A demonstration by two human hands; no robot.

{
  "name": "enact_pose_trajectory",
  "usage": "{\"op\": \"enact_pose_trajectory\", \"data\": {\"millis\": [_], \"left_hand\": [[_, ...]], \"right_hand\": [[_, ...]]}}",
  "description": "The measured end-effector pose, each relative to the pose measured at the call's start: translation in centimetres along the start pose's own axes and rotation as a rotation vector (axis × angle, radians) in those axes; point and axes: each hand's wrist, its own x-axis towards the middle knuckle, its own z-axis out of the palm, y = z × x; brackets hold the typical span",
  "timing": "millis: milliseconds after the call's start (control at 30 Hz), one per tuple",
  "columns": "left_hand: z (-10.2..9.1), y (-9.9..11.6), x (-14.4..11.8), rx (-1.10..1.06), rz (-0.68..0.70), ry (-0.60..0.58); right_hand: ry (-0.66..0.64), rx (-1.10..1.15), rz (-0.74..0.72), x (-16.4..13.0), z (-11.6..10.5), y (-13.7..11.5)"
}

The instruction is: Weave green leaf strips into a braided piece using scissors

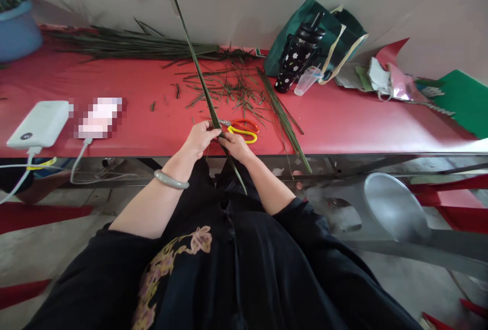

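A long green palm leaf strip (199, 71) slants from the upper wall area down past the table's front edge, its pointed end over my lap. My left hand (201, 138) pinches it from the left, thumb on top. Close beside it, my right hand (235, 146) grips the same strip between thumb and fingers. Just behind my hands lie scissors (244, 129) with one red and one yellow handle loop, their blades partly hidden by the strip. Leaf scraps (238, 88) are scattered on the red tabletop (152, 126) beyond.
A bundle of long leaves (125, 45) lies along the wall, and cut strips (284, 119) overhang the front edge at right. A power bank (40, 122) and a blurred-out phone (99, 118) sit left. A black tumbler (297, 55), plastic cup (307, 81) and green bag (285, 35) stand back right.
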Motion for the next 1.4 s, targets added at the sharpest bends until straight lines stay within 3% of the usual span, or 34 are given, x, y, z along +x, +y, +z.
{"op": "enact_pose_trajectory", "data": {"millis": [267,500,733,900,1033,1133,1233,1400], "left_hand": [[0.0,-0.9,1.1,-0.042,-0.014,0.190],[0.3,-0.2,1.7,-0.074,-0.067,0.249],[-0.1,1.1,2.6,-0.018,-0.122,0.283],[-0.4,1.0,2.8,-0.051,-0.149,0.211],[-0.3,0.1,1.2,-0.089,-0.166,0.053],[-0.4,-0.7,-0.1,-0.077,-0.091,-0.053],[-0.5,-0.6,-0.4,-0.021,-0.030,-0.009],[-0.6,0.6,0.5,-0.035,-0.134,0.063]], "right_hand": [[-0.023,-0.102,-0.072,-0.3,0.0,-0.5],[-0.027,0.044,-0.174,-0.7,0.1,0.3],[-0.065,-0.009,-0.109,-1.0,-0.3,-0.3],[-0.044,-0.009,-0.061,-0.9,-0.2,-0.4],[0.005,0.036,-0.015,-0.7,-0.2,-0.3],[0.018,0.045,-0.017,-0.6,-0.3,-0.2],[0.001,0.059,-0.026,-0.6,-0.4,-0.1],[-0.066,0.150,-0.085,-0.6,-0.4,0.7]]}}
